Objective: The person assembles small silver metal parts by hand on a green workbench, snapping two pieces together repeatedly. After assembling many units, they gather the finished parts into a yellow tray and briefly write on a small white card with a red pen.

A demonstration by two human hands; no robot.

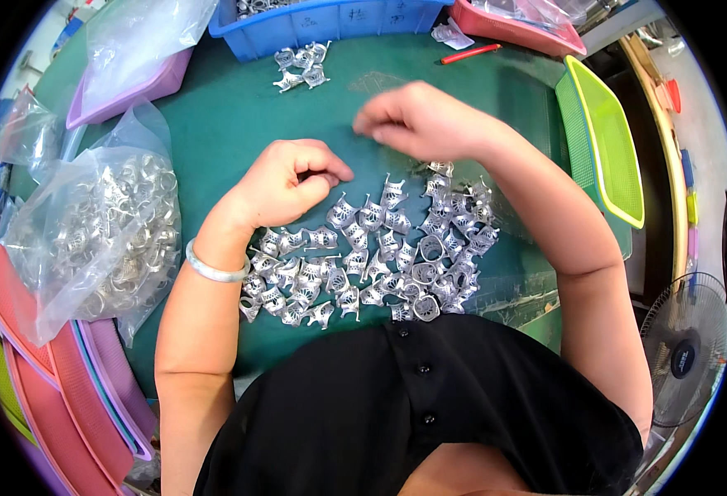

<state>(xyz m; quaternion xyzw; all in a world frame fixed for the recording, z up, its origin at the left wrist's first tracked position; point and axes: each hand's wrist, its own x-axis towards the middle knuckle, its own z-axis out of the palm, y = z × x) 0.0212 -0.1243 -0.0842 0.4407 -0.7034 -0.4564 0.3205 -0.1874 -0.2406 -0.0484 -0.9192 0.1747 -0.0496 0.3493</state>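
Silver openwork metal pieces, ring-like in shape (306,285), lie spread in a broad layer on the green tabletop (239,107) before my body. My left hand (285,182), with a pale bangle (215,273) at its wrist, hovers over the far left edge of the layer. Its fingers are curled and the thumb comes near the index finger; whether something small is between them is hidden. Farther right and farther back, my right hand (421,124) is blurred by motion, its fingers bent toward the left. Several more silver pieces (314,76) sit in a small group farther back.
A clear plastic bag (153,132) full of silver pieces stands at left, above stacked pink baskets (66,405). Behind are a purple tray (173,74), a blue bin (330,29), a pink tray (504,29) and a red pen (471,54). Rightward are a green-yellow basket (603,140) and a fan (684,355).
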